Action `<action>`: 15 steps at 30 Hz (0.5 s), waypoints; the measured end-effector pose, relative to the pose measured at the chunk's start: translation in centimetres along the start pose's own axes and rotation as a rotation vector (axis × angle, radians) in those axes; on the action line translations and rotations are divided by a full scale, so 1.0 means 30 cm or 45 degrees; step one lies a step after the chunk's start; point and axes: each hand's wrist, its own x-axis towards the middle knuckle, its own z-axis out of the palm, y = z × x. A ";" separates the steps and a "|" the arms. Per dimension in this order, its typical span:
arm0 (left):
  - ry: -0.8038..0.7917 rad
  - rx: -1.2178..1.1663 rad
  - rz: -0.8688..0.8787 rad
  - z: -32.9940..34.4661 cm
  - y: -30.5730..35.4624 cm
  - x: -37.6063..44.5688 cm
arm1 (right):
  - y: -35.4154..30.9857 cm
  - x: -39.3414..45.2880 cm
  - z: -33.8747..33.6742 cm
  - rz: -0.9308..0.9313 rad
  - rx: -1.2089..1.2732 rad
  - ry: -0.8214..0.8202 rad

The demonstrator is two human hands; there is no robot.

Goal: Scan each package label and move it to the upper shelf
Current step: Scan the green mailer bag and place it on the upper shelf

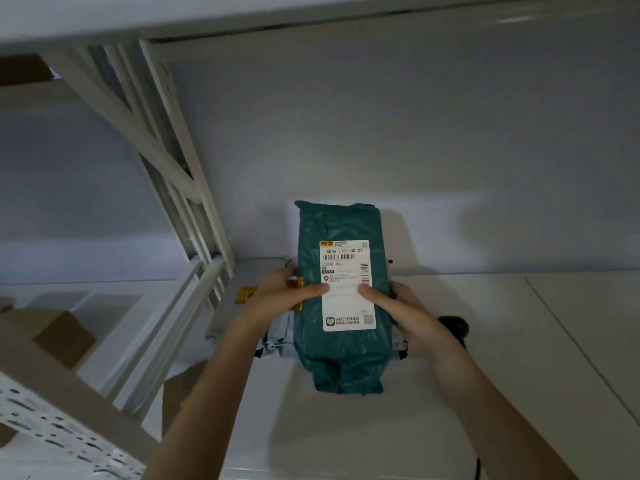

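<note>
Both hands, left and right, clasping green package, label up

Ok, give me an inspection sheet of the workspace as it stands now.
Surface: white shelf board, seam line at right.
Job's things: green package held label up; white label with barcode faces the camera; a dark object, perhaps the scanner, lies behind the right wrist.
Clutter: grey-white parcels under and left of the green package.
Grippers: left hand and right hand grip the package sides, thumbs on the label.
Cables: dark cord near the bottom edge.
Surroundings: white rack frame, cardboard boxes at left.
</note>
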 end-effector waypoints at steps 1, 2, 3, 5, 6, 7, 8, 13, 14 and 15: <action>0.002 -0.011 -0.009 0.027 -0.009 0.009 | -0.010 -0.023 -0.021 -0.021 -0.067 0.012; 0.010 -0.035 -0.008 0.054 -0.012 0.011 | -0.018 -0.047 -0.041 -0.062 -0.137 0.067; 0.017 -0.077 -0.013 0.080 -0.018 0.014 | -0.021 -0.069 -0.061 -0.118 -0.197 0.182; 0.033 -0.156 -0.031 0.132 -0.029 0.018 | -0.001 -0.114 -0.114 -0.242 -0.323 0.612; 0.042 -0.173 -0.030 0.154 -0.034 0.019 | 0.020 -0.140 -0.150 -0.295 -0.432 0.861; 0.046 -0.190 -0.028 0.175 -0.039 0.018 | 0.046 -0.167 -0.188 -0.307 -0.608 1.052; 0.054 -0.206 -0.034 0.193 -0.043 0.017 | 0.075 -0.193 -0.228 -0.238 -0.828 1.157; 0.079 -0.297 -0.103 0.254 -0.062 -0.010 | 0.208 -0.246 -0.295 0.540 -0.991 0.705; 0.074 -0.316 -0.108 0.261 -0.065 -0.018 | 0.228 -0.244 -0.283 0.557 -0.865 0.625; 0.071 -0.329 -0.103 0.267 -0.068 -0.026 | 0.241 -0.239 -0.270 0.546 -0.719 0.604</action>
